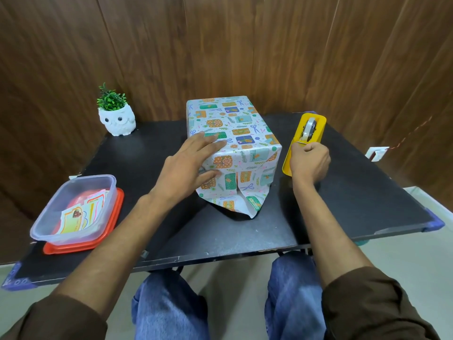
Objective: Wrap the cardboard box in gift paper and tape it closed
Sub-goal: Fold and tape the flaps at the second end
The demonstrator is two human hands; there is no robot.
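Observation:
The box (235, 128) stands in the middle of the black table (245, 231), covered in white gift paper with a colourful present pattern. At its near end the paper is folded in, and a pointed flap (241, 204) lies loose on the table. My left hand (193, 163) presses flat on the box's near left corner, fingers on top and thumb against the front face. My right hand (309, 160) is curled at the near end of the yellow tape dispenser (306, 141), pinching the end of the tape (299, 142).
A white owl pot with a green plant (117, 119) stands at the back left. A clear plastic tub of stickers (76, 209) sits on its orange lid at the near left. Wooden walls close in behind and to both sides.

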